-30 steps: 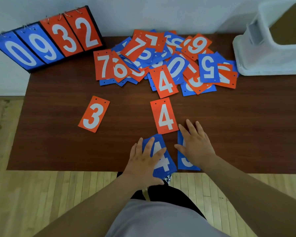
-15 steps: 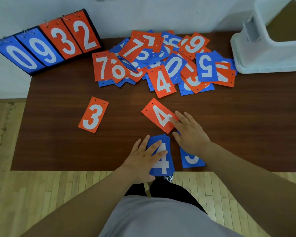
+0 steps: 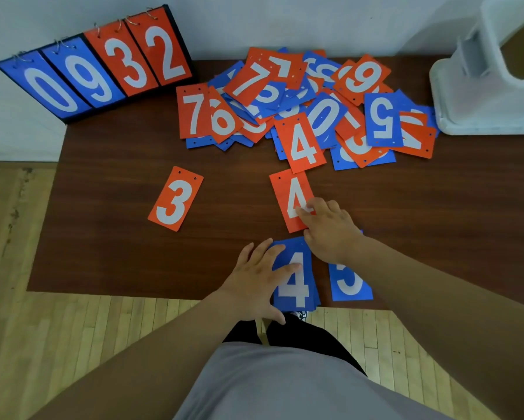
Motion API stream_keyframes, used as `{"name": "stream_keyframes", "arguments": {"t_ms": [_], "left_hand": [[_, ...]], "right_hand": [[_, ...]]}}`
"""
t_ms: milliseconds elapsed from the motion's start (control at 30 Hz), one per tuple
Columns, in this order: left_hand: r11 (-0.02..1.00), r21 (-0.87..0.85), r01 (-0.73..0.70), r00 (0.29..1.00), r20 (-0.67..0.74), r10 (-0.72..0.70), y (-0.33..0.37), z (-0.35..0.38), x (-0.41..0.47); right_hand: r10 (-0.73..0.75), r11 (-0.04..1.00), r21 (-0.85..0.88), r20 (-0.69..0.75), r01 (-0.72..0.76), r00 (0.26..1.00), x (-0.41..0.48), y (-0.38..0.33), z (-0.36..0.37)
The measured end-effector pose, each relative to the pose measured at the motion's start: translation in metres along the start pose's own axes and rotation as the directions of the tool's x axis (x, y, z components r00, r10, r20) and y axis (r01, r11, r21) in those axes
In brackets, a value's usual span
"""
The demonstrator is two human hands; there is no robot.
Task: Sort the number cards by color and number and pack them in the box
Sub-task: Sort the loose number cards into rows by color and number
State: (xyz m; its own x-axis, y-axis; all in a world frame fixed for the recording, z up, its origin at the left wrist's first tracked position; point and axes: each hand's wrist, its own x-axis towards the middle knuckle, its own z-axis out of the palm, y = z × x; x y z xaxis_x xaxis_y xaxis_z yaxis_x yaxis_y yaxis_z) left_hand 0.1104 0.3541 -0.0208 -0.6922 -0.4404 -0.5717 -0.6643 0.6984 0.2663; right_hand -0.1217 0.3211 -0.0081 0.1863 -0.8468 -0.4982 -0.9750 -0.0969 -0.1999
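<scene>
A loose heap of red and blue number cards [image 3: 300, 98] covers the back of the brown table [image 3: 118, 253]. A red 4 card [image 3: 288, 192] lies flat in the middle, and my right hand [image 3: 330, 228] has its fingers curled over the card's lower right part. Near the front edge my left hand [image 3: 254, 283] rests flat, fingers spread, on a small stack of blue 4 cards [image 3: 298, 286]. A blue 5 card [image 3: 350, 283] lies right of that stack, partly under my right wrist. A single red 3 card [image 3: 176, 198] lies to the left. The white box [image 3: 491, 86] stands at the back right.
A flip scoreboard [image 3: 94, 62] showing 0 9 3 2 leans against the wall at the back left. Another red 4 card [image 3: 301, 144] lies at the heap's near edge. Wooden floor [image 3: 57, 344] shows below the table's front edge.
My right hand left the blue 5 card and went to the red 4 card, which turned askew and now lies straight again, a little farther from me. My left hand stayed on the blue 4 stack.
</scene>
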Motion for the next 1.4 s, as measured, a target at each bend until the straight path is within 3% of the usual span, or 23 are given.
{"name": "stream_keyframes", "arguments": {"t_ms": [133,267,400,567,667,867,967,1133,1267,1400], "left_hand": [[0.997,-0.074,0.007,0.999,-0.033,-0.009,-0.003,-0.009,-0.005],[0.97,-0.2,0.138,0.976,-0.137,-0.167,-0.025,-0.036,-0.01],[0.884,-0.337,0.324,0.898,-0.183,-0.399,-0.074,-0.075,-0.001],[0.803,-0.398,0.444,0.775,-0.278,-0.567,-0.15,-0.117,0.029],[0.718,-0.463,0.519,0.687,-0.274,-0.673,-0.197,-0.144,0.048],[0.577,-0.573,0.582,0.601,-0.175,-0.78,-0.268,-0.182,0.096],[0.561,-0.589,0.581,0.595,-0.163,-0.787,-0.279,-0.194,0.115],[0.42,-0.754,0.505,0.566,-0.079,-0.821,-0.283,-0.2,0.128],[0.491,-0.765,0.417,0.554,-0.214,-0.805,-0.278,-0.194,0.123],[0.599,-0.665,0.446,0.527,-0.346,-0.776,-0.274,-0.187,0.103]], "right_hand": [[0.016,0.997,0.078,-0.011,-0.015,1.0,0.001,-0.004,-0.008],[0.193,0.945,0.296,-0.151,-0.141,0.97,0.011,-0.006,-0.025],[0.381,0.839,0.474,-0.157,-0.269,0.911,0.039,-0.009,-0.047],[0.544,0.723,0.592,-0.17,-0.356,0.821,0.082,-0.011,-0.065],[0.619,0.686,0.587,-0.161,-0.43,0.768,0.106,-0.013,-0.074],[0.726,0.61,0.531,-0.076,-0.588,0.684,0.145,-0.012,-0.081],[0.757,0.569,0.541,-0.049,-0.62,0.652,0.152,-0.009,-0.083],[0.78,0.564,0.48,-0.042,-0.671,0.625,0.158,-0.009,-0.092],[0.755,0.606,0.487,-0.102,-0.629,0.648,0.158,-0.016,-0.097],[0.739,0.586,0.664,-0.203,-0.464,0.642,0.143,-0.02,-0.097]]}}
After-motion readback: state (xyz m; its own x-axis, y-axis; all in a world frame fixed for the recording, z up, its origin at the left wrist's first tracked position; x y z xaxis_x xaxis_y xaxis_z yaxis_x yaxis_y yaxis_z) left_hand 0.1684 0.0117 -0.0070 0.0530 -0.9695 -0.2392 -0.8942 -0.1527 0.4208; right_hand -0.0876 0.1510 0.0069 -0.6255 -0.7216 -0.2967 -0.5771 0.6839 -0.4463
